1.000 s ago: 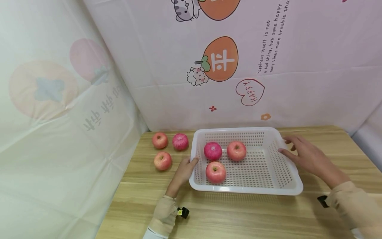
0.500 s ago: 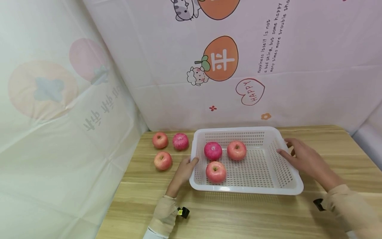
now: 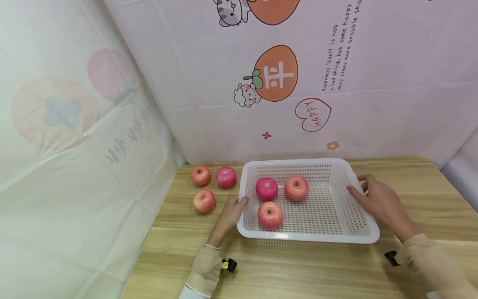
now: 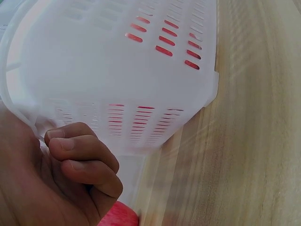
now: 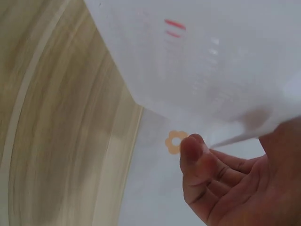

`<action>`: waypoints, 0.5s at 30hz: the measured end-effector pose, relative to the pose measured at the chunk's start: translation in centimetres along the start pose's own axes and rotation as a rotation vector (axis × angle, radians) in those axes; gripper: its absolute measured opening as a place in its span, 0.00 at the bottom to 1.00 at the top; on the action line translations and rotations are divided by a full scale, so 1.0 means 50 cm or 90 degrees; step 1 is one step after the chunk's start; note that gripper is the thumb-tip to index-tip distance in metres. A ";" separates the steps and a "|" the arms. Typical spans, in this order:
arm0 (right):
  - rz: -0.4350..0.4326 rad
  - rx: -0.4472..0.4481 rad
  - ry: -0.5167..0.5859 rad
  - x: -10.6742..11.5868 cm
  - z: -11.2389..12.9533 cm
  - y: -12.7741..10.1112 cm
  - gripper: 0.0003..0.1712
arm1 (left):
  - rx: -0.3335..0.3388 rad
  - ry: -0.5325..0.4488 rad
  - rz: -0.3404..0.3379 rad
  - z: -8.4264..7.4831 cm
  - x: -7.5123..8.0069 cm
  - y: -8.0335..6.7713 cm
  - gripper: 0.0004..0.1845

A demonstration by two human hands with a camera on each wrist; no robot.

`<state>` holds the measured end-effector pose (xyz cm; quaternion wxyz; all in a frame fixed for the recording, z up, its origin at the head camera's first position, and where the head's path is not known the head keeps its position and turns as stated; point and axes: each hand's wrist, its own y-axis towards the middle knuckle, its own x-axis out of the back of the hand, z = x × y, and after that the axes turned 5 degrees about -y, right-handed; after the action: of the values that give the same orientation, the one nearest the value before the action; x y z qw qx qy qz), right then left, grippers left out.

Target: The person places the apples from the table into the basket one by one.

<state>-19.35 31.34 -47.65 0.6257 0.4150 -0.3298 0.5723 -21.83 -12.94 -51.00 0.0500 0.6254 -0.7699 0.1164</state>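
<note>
A white perforated plastic basket [image 3: 310,237] stands on the wooden table in the head view. My left hand [image 3: 228,216] holds its left rim, thumb over the top; the left wrist view shows that hand's fingers [image 4: 89,160] curled beneath the edge. On the opposite side, my right hand [image 3: 384,203] grips the right rim, with its thumb over the inside and its fingers bent below. Inside the basket lie two apples, one at the back [image 3: 296,188] and a front apple [image 3: 270,215], plus a deep-pink streaked round fruit [image 3: 267,189]. Most of the basket's right half shows bare mesh.
Left of the basket, two apples, a rear apple [image 3: 200,175] and a nearer apple [image 3: 204,201], lie on the table [image 3: 298,270] beside another deep-pink streaked fruit [image 3: 225,177]. A printed cloth [image 3: 209,124] hangs behind the table, and a pale cloth [image 3: 74,187] hangs at the left.
My right hand has come in against the basket's right rim, its thumb and fingers closing on it, and its forearm has shifted left. The left hand, basket and fruit look unmoved.
</note>
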 end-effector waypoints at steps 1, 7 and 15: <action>-0.001 -0.006 0.001 -0.001 0.002 -0.001 0.41 | 0.000 0.002 0.000 0.000 0.000 0.000 0.28; 0.008 -0.032 0.024 -0.007 0.010 -0.004 0.39 | -0.002 0.011 0.000 0.002 0.001 0.001 0.28; 0.035 -0.075 0.063 -0.014 0.018 -0.012 0.40 | -0.001 0.019 -0.010 0.003 0.001 0.002 0.28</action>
<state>-18.77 30.23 -47.96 0.6485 0.3396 -0.3426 0.5888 -21.95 -13.01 -51.13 0.0632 0.6296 -0.7642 0.1245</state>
